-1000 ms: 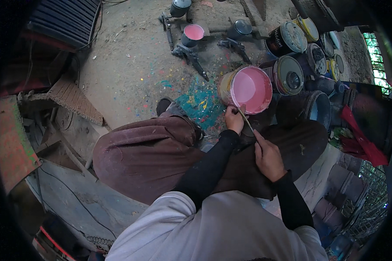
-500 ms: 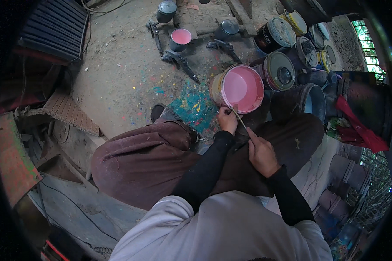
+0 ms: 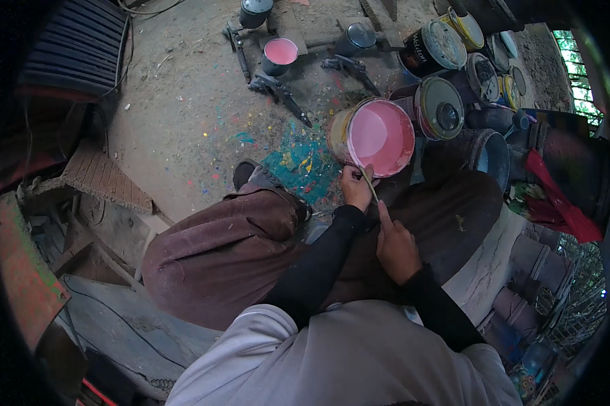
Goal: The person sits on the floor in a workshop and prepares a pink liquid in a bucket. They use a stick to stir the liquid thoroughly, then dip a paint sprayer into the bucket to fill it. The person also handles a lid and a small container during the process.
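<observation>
A thin pale stick (image 3: 370,184) slants from the rim of the pink paint bucket (image 3: 412,154) down toward my lap. My left hand (image 3: 356,189) is closed around its upper part, close against the bucket's near edge. Below and to the right, my right hand (image 3: 397,249) has curled fingers, with the index finger stretched along toward the stick's lower end; its grip is partly hidden. Pink paint (image 3: 369,134) lies inside the tilted-looking bucket, which stands just beyond my knees.
Spray guns with cups, one a pink-filled cup (image 3: 280,52), stand farther off. Lidded paint cans (image 3: 442,108) crowd the right side, near an open dark bucket (image 3: 492,159) and a red cloth (image 3: 555,193). Teal paint stains (image 3: 301,176) mark the floor. A rusty metal piece (image 3: 28,254) is at left.
My right hand has drawn back slightly toward my body and left, its index finger now more upright. The stick stands steeper, and my left hand stays by the bucket rim.
</observation>
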Available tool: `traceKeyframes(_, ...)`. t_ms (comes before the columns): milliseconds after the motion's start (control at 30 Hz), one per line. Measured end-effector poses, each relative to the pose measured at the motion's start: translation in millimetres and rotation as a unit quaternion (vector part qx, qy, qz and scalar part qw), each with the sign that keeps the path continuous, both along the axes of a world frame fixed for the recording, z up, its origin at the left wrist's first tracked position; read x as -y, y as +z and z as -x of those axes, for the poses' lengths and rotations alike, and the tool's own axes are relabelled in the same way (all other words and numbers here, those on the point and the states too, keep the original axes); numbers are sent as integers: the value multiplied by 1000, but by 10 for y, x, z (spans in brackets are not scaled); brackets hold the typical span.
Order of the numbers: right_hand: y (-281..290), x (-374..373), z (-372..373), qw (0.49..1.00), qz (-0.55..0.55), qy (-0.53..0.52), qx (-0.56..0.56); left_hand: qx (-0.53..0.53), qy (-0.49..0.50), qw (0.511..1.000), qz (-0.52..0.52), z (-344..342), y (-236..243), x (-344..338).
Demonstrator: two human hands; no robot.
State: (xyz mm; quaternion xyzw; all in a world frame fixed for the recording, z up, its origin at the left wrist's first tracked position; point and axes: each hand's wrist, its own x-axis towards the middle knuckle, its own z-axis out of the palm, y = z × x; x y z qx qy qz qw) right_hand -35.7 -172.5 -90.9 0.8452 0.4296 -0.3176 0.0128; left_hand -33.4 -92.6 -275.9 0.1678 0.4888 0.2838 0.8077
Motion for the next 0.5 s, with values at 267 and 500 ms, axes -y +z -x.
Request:
traceKeyframes(267,29,-119,-70,999,25,-17,-39,-40,-18,999,-2,3,53,23)
traceKeyframes(500,207,-302,-452,992,2,-20,-124,-60,-55,996,-44,28,-147,94)
